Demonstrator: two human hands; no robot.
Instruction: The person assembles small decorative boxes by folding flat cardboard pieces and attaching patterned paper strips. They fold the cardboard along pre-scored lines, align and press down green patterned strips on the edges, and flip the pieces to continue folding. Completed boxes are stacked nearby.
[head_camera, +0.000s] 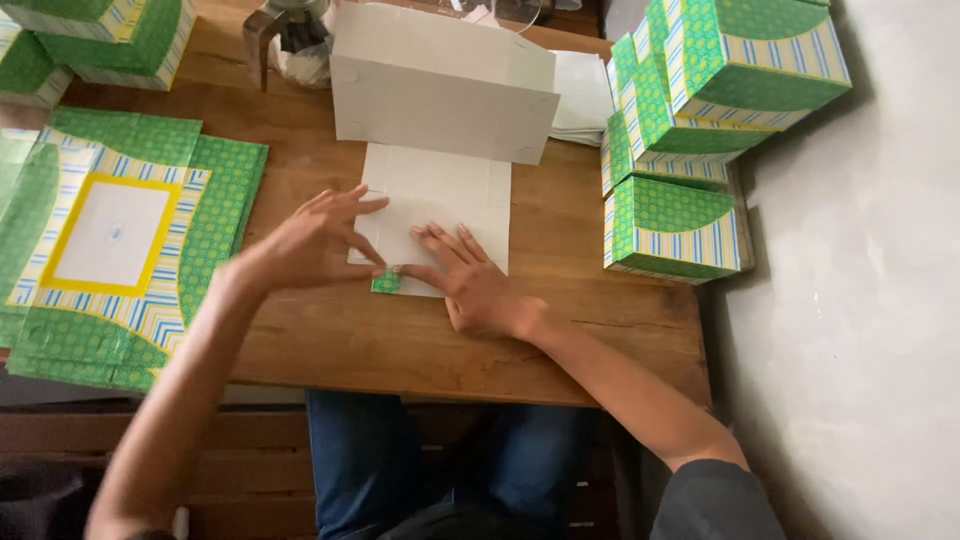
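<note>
Both my hands are down on the white card blank (430, 205), which lies printed side down in the middle of the wooden table (560, 330), its far half standing up as a folded wall. My left hand (315, 240) sits flat on the blank's near-left edge, fingers spread and empty. My right hand (465, 275) presses flat on its near edge just beside the left, fingertips pointing left, also gripping nothing. The 2 hands are close together, almost touching at the fingertips.

Peeking out at the blank's near-left corner, between my hands, is a small green flap (385, 283). I reckon the crease there wants firm, even pressure: pin the panel with 1 palm, run the other's fingers along the score line, keep the edge square to the blank.

Left of the blank lies a pile of flat green patterned sheets (120, 250). Right of it is a stack of finished green boxes (690, 130). Beyond it stands a glass jug (290, 40), and more boxes (100, 35) sit at its far left.
</note>
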